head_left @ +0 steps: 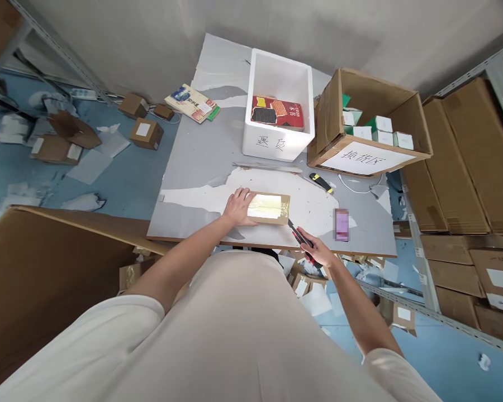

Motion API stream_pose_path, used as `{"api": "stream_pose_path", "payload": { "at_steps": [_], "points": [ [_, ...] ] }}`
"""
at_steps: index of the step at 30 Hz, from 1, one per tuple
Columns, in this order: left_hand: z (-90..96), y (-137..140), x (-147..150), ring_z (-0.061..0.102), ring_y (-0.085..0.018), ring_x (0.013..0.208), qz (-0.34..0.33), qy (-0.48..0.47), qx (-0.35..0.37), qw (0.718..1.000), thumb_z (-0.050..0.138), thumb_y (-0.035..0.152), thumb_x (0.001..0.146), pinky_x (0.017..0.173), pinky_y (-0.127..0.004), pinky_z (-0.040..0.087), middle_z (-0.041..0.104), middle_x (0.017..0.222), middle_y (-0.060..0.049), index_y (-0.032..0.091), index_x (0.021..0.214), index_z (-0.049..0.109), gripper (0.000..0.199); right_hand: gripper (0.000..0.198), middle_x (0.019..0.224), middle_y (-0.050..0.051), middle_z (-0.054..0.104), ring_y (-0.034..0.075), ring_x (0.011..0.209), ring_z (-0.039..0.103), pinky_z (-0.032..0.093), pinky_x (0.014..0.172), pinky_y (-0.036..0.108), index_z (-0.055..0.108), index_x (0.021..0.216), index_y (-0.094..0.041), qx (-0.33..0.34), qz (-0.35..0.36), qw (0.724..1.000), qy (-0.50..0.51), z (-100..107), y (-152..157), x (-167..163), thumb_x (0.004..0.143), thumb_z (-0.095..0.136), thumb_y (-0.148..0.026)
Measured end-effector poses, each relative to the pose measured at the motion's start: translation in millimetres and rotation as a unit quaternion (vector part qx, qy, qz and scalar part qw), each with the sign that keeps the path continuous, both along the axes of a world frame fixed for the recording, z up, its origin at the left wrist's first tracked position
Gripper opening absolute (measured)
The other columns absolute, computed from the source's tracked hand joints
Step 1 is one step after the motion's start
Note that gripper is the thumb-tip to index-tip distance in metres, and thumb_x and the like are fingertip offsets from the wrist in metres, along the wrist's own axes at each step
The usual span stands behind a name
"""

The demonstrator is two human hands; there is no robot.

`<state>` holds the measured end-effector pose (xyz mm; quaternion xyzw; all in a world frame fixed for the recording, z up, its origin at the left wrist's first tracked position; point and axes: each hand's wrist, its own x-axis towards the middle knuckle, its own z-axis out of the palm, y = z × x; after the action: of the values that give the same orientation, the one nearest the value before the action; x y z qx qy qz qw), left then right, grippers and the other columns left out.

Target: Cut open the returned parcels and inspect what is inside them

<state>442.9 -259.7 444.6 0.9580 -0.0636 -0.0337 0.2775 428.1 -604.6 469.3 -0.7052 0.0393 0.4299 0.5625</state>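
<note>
A small cardboard box point(268, 220) with a white label and shiny clear tape lies flat near the front of the table. My left hand point(238, 207) presses on its left end, fingers spread over the top. In my right hand point(317, 249), a red and black box cutter point(302, 240) is gripped, its blade pointing up and left. The tip is at the box's lower right corner; whether it cuts in cannot be made out. A phone point(341, 225) with a blurred screen rests right of that hand. Behind lies another box cutter point(321, 182), black and yellow.
At the table's back stand a white foam box point(272, 142) with a red book point(283, 114) and a carton point(331, 128) holding small green-white boxes. Books point(190, 103) lie back left. A large open carton point(75, 262) flanks me at left; shelving point(419, 251) stands right.
</note>
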Motion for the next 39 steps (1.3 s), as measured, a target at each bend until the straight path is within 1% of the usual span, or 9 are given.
{"api": "stream_pose_path", "payload": {
  "at_steps": [5, 9, 14, 17, 20, 24, 29, 35, 39],
  "points": [
    [-3.6, 2, 1, 0.026, -0.04, 0.137, -0.01, -0.007, -0.002, 1.0, 0.084, 0.059, 0.044, 0.115, -0.051, 0.018, 0.038, 0.143, -0.019, 0.02, 0.14, 0.041, 0.112, 0.083, 0.069, -0.005, 0.062, 0.009, 0.042, 0.051, 0.042, 0.037, 0.023, 0.032, 0.149, -0.027, -0.012, -0.02, 0.999, -0.03, -4, -16, -9, 0.075, 0.069, -0.037],
    [-0.6, 6, -5, 0.017, -0.043, 0.143, -0.009, -0.019, -0.03, 0.999, 0.083, 0.063, 0.046, 0.115, -0.06, 0.01, 0.027, 0.153, -0.02, 0.021, 0.142, 0.037, 0.114, 0.092, 0.083, -0.001, 0.067, 0.011, 0.048, 0.057, 0.051, 0.046, 0.029, 0.03, 0.148, -0.028, -0.021, -0.171, 0.979, -0.111, -12, -14, -4, 0.069, 0.074, -0.043],
    [-17.3, 8, -42, 0.009, -0.038, 0.147, 0.142, -0.038, -0.123, 0.982, 0.083, 0.057, 0.051, 0.117, -0.052, 0.022, 0.006, 0.16, -0.018, 0.02, 0.149, 0.021, 0.122, 0.06, 0.087, 0.001, 0.066, 0.009, 0.056, 0.058, 0.05, 0.05, 0.024, 0.057, 0.104, -0.019, 0.029, -0.302, 0.943, -0.139, -38, 47, 9, 0.057, 0.081, -0.045],
    [-39.1, 7, -66, 0.032, -0.033, 0.141, 0.21, 0.048, -0.229, 0.949, 0.08, 0.049, 0.06, 0.11, -0.047, 0.038, 0.028, 0.154, -0.018, 0.02, 0.15, 0.017, 0.114, 0.056, 0.086, -0.001, 0.066, 0.007, 0.05, 0.053, 0.047, 0.047, 0.023, 0.053, 0.096, -0.021, 0.066, -0.297, 0.947, -0.104, -46, 78, 11, 0.054, 0.082, -0.045],
    [-48.2, 5, -72, 0.053, -0.026, 0.126, 0.234, 0.076, -0.317, 0.916, 0.073, 0.044, 0.07, 0.094, -0.037, 0.052, 0.05, 0.141, -0.015, 0.019, 0.145, 0.031, 0.09, 0.051, 0.078, -0.004, 0.064, 0.007, 0.047, 0.052, 0.046, 0.045, 0.024, 0.051, 0.091, -0.022, 0.075, -0.292, 0.947, -0.108, -41, 82, 14, 0.056, 0.08, -0.045],
    [-31.8, 2, -52, 0.066, -0.024, 0.103, 0.289, 0.055, -0.281, 0.913, 0.063, 0.05, 0.079, 0.087, -0.034, 0.052, 0.071, 0.11, -0.011, 0.017, 0.12, 0.062, 0.052, 0.049, 0.065, -0.007, 0.059, 0.008, 0.046, 0.051, 0.046, 0.046, 0.024, 0.049, 0.089, -0.022, 0.07, -0.274, 0.947, -0.154, -23, 69, 32, 0.058, 0.081, -0.042],
    [-19.3, -6, -28, 0.069, -0.026, 0.088, 0.287, 0.093, -0.166, 0.939, 0.049, 0.053, 0.088, 0.08, -0.034, 0.049, 0.075, 0.09, -0.011, 0.018, 0.092, 0.075, 0.044, 0.053, 0.057, -0.009, 0.054, 0.008, 0.044, 0.05, 0.044, 0.042, 0.024, 0.047, 0.085, -0.022, 0.045, -0.218, 0.966, -0.129, -23, 67, 56, 0.052, 0.085, -0.037],
    [-32.6, -2, -23, 0.067, -0.025, 0.094, 0.242, 0.127, -0.177, 0.946, 0.053, 0.043, 0.088, 0.086, -0.034, 0.049, 0.074, 0.101, -0.008, 0.019, 0.108, 0.071, 0.037, 0.055, 0.054, -0.01, 0.053, 0.009, 0.044, 0.053, 0.045, 0.042, 0.023, 0.044, 0.084, -0.022, 0.03, -0.227, 0.968, -0.107, -35, 75, 54, 0.052, 0.084, -0.042],
    [-45.0, 10, -45, 0.064, -0.026, 0.106, 0.243, 0.149, -0.207, 0.936, 0.06, 0.046, 0.083, 0.094, -0.036, 0.049, 0.065, 0.124, -0.012, 0.015, 0.125, 0.062, 0.053, 0.057, 0.055, -0.01, 0.054, 0.009, 0.041, 0.051, 0.044, 0.041, 0.023, 0.047, 0.09, -0.021, 0.025, -0.235, 0.965, -0.111, -39, 63, 31, 0.054, 0.083, -0.045]
  ]
}}
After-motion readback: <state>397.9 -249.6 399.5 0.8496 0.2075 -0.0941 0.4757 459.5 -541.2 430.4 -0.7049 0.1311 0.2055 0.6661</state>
